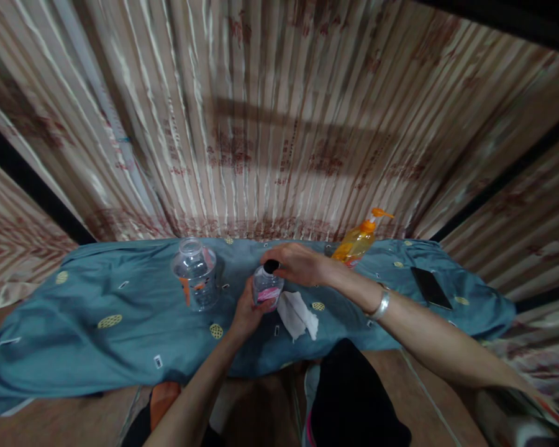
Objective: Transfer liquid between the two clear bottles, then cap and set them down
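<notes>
A small clear bottle (265, 285) with a pink label stands upright in front of me on the blue-green cloth. Wrapped around its lower body is my left hand (249, 310). My right hand (298, 262), with a silver bracelet at its wrist, has its fingers closed on the black cap (271, 266) at the bottle's top. Whether the cap is loose or screwed on cannot be seen. Beside the bottle, to the right, lies a crumpled white tissue (298, 315).
To the left stands a clear plastic jar (195, 279) with orange markings. An orange pump bottle (355, 243) is behind my right forearm, and a black phone (431, 288) lies farther right. The cloth (135, 347) is wrinkled; a striped curtain (261, 124) hangs behind it.
</notes>
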Motion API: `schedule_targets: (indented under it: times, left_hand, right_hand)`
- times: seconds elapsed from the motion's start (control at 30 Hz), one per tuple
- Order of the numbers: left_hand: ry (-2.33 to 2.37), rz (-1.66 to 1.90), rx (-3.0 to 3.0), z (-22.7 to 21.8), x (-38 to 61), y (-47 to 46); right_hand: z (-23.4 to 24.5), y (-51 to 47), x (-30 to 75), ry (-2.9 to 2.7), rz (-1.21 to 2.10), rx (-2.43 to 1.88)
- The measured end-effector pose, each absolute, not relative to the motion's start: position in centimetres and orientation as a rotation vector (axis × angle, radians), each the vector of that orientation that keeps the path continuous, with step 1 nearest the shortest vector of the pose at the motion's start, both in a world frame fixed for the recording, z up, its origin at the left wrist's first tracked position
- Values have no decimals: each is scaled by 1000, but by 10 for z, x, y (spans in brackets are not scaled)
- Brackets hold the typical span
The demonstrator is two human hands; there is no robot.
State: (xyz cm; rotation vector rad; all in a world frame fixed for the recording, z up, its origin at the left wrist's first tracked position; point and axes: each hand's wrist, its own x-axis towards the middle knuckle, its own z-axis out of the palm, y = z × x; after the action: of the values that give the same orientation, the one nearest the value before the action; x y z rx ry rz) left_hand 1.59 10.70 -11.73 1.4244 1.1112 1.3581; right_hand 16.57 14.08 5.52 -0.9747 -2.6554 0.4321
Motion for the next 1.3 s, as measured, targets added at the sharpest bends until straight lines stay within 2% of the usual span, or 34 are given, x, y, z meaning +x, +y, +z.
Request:
schedule_targets:
  times: [0.17, 0.3, 0.37, 0.5, 0.7, 0.87, 1.03, 1.2, 1.3]
  left_hand:
    - [1091, 1369, 1414, -120, 18, 107]
    - [1076, 1379, 1405, -124, 20, 109]
    - [1073, 1389, 1403, -126, 20, 110]
    - [1064, 1399, 1405, -127, 20, 110]
    - [1063, 1408, 1419, -127, 19, 110]
    - [1070, 1399, 1427, -128, 18, 111]
    - [1080, 1392, 1429, -129, 18, 111]
    - [1085, 1390, 1438, -126, 18, 110]
    - [1090, 1393, 1444, -124, 18, 109]
  right_hand:
    - [60, 142, 157, -2802, 276, -1007]
    - [66, 136, 148, -2898, -141, -1263]
    - [73, 134, 146, -2978, -249, -1282]
    - [85, 132, 144, -3135, -94, -1042]
    - [81, 131, 142, -3032, -270, -1343]
    - [85, 133, 143, -3154, -118, -1134]
    - [83, 134, 142, -3063, -263, -1316]
    - [84, 134, 143, -3160, -114, -1164]
    - [82, 135, 143, -3073, -256, -1331]
